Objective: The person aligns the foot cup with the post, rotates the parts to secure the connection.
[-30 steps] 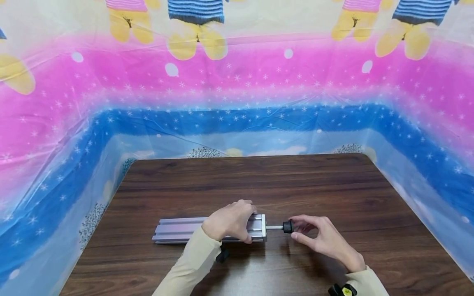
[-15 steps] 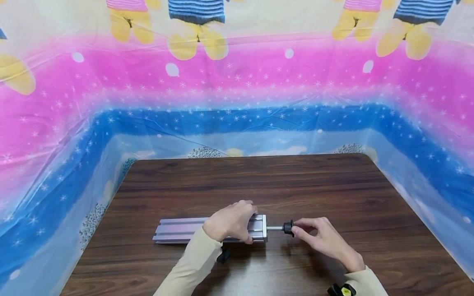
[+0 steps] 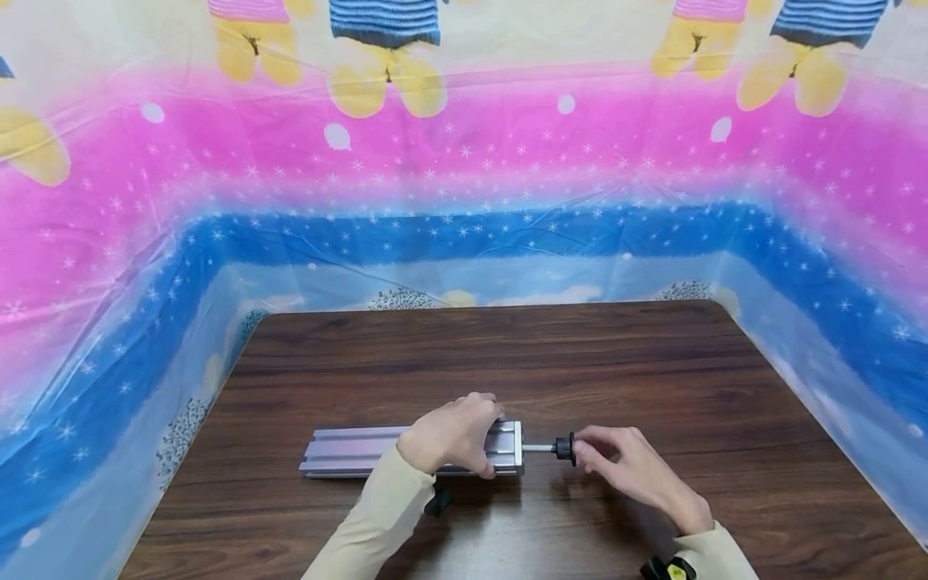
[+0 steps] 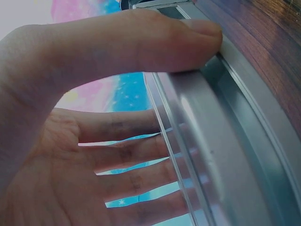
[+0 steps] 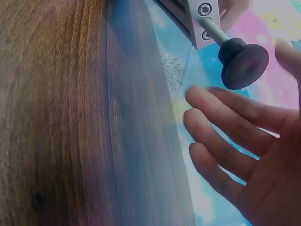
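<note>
A: Key relation first: where do we put the black knob [image 3: 564, 449]?

B: Just left of the right hand's [image 3: 638, 467] fingers, on the outer end of the threaded rod [image 3: 537, 448]. Rod runs left to right, in line with the metal rail's [image 3: 355, 451] long axis, so we read the knob's flat disc as facing that palm

A: Nearer hand?

B: Right, clearly. We see the left hand [image 3: 453, 435] back on the rail, near the end plate [image 3: 518, 448], well apart from the knob

A: Fingers?

B: Left ones hold the rail across its width, thumb on the near side, the rest on the far side. Right ones are spread fairly wide, thumb one side of the disc, fingers the other (wrist view shows a gap at the thumb; whether any fingertip touches, we can't tell)

A: And the rail sits where?

B: On the desk [image 3: 464, 354], toward the person's edge, lengthwise left to right, plate at its right end, with a bare stretch of rod showing between plate and knob

A: Counts, quickly?

B: We get one rail, one plate, one rod, one knob, two screws [image 5: 204, 9] showing in the plate's face, two hands, two pale sleeves [image 3: 377, 515], one desk, and a printed backdrop [image 3: 464, 161] around it
</note>
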Available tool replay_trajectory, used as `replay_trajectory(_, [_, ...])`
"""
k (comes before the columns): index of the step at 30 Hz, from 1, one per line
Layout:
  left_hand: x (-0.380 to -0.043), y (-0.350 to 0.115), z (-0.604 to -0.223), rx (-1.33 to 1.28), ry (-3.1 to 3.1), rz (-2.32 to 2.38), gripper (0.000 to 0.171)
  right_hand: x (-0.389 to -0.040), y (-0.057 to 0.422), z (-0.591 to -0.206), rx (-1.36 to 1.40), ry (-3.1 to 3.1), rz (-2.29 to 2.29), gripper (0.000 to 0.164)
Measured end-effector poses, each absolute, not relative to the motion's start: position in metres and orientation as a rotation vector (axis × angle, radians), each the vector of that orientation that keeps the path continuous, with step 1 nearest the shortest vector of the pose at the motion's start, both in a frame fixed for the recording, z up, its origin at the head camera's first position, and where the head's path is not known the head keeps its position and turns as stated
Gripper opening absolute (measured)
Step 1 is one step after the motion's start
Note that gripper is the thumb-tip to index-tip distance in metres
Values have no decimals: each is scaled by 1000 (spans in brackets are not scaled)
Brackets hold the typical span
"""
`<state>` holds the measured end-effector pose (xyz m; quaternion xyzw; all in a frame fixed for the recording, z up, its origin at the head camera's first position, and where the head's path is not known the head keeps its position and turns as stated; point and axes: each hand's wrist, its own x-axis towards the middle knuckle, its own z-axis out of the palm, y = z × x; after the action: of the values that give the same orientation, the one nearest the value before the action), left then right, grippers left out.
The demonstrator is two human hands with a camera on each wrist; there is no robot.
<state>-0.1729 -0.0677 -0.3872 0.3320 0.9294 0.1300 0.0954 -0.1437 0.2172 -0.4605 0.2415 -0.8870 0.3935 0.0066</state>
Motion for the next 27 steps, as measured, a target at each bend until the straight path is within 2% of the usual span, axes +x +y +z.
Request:
replay_trajectory(1, [-173,-68,-387,982,2754,386,49,-143,217,-460,782,-2748,1234,18])
replay_trajectory(5, [-173,-68,-387,972,2749,386,51,-139,216,-458,898,-2620,1249,48])
replay_trajectory(7, [-173,-68,-388,966,2745,385,52,-139,216,-458,935,-2570,1240,52])
replay_trajectory(22, [-173,-69,-389,952,2749,402,50,-143,215,-460,748,-2739,1214,26])
replay_trajectory(27, [-172,-68,-388,949,2752,382,51,-143,214,-460,698,-2787,1201,25])
